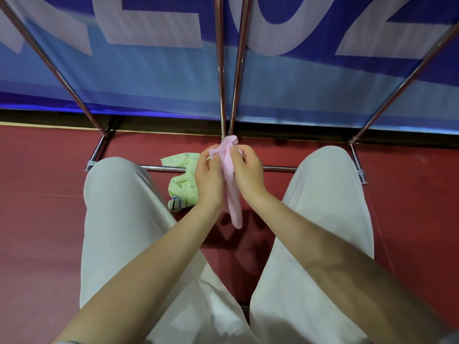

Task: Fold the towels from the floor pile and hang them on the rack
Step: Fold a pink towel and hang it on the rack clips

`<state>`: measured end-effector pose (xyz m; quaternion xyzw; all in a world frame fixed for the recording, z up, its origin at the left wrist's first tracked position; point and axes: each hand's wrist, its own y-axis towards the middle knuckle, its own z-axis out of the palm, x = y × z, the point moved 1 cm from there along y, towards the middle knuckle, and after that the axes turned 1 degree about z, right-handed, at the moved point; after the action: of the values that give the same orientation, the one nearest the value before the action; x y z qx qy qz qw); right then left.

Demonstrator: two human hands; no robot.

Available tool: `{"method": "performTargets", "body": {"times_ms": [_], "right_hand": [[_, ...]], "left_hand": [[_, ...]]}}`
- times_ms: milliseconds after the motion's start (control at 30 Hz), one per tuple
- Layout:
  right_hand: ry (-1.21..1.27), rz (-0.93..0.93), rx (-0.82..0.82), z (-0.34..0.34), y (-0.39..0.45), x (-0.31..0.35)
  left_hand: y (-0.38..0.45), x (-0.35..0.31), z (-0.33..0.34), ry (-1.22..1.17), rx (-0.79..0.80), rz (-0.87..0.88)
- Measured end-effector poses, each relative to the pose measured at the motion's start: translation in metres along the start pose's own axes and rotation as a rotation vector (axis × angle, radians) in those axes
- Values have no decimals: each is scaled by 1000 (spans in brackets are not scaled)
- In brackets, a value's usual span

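A pink towel [233,199] hangs bunched into a narrow strip between my two hands, its lower end dangling above the red floor. My left hand [208,177] pinches its upper left corner. My right hand [248,172] grips the upper part from the right. A light green towel [182,184] lies crumpled on the floor just left of my hands, partly hidden by my left hand. The chrome rack [221,70] stands in front of me, with upright poles in the middle and slanted poles at both sides.
The rack's low horizontal bar [278,168] runs across the floor between my knees. My legs in pale trousers [119,219] spread to both sides. A blue banner [149,78] with large white letters stands behind the rack. Red floor [39,182] surrounds everything.
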<state>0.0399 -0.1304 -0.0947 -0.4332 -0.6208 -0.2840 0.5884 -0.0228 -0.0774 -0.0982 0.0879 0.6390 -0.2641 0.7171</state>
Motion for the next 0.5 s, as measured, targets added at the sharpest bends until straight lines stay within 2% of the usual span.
{"method": "performTargets", "body": {"times_ms": [100, 167, 267, 333, 400, 500], "right_hand": [[87, -70, 81, 0, 1, 2], [44, -137, 122, -1, 2, 4], [-145, -304, 25, -4, 10, 0], [-212, -347, -39, -7, 13, -4], [-173, -251, -6, -8, 15, -5], [-144, -69, 141, -6, 14, -6]], "left_hand": [[11, -2, -4, -22, -17, 0], [18, -4, -7, -58, -21, -18], [19, -9, -9, -48, 9, -3], [20, -12, -10, -38, 37, 3], [21, -17, -14, -20, 50, 6], [24, -24, -21, 57, 78, 75]]}}
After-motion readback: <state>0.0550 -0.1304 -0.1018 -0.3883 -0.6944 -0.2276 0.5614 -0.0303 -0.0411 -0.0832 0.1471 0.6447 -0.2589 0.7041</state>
